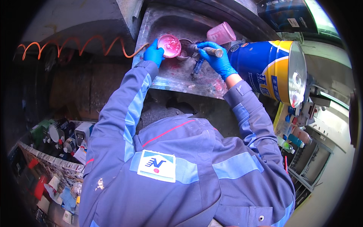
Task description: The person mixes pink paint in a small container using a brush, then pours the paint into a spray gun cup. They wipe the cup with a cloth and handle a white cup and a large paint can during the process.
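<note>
My left hand (153,55), in a blue glove, grips a round container (169,46) coated inside with pink paint, tilted toward me. My gloved right hand (217,60) is closed on a brush (213,51) with a pale, stained handle, its head at a metal can (185,55) beside the pink container. Below the brush lies a dark blue tool (197,66), too unclear to name. A translucent pink cup (219,33) lies tilted behind my right hand. All stand in or over a stained metal tray (177,81).
A large blue-and-yellow drum (249,60) stands right of the tray. An orange coiled hose (107,49) runs in from the left. A cluttered bench (56,160) with bottles and cans is at lower left; shelves with containers (295,136) are at right. A dark box (283,15) sits at back right.
</note>
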The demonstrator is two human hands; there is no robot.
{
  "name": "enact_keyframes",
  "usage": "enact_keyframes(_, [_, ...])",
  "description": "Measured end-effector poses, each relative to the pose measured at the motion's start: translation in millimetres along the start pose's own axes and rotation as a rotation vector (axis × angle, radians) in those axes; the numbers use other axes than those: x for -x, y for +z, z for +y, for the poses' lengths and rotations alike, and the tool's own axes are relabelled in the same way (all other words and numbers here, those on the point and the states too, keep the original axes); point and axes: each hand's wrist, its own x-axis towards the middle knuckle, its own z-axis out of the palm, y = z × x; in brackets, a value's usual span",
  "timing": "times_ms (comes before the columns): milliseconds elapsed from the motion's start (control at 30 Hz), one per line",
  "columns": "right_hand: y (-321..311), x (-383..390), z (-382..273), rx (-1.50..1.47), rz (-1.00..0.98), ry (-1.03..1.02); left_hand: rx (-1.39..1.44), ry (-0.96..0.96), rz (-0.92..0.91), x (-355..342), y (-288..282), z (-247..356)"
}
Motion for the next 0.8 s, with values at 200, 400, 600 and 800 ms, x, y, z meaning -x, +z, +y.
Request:
enact_keyframes(200, [12.5,24.8,20.3,-0.160,0.065,0.004,0.029,0.003,-0.028,-4.8,7.3,-3.7])
enact_keyframes(400, [-10.0,26.9,-3.7,-0.434,0.261,0.113,0.074,0.030,-0.072,5.0,9.9,11.3])
enact_keyframes(600, [-20.1,2.2,-39.6,-0.105,0.042,-0.254,0.173,0.045,-0.154,13.4,20.4,18.5])
enact_keyframes(800, [-5.5,10.1,-37.7,-0.062,-0.049,-0.101,0.302,0.013,-0.094,16.6,26.5,11.1])
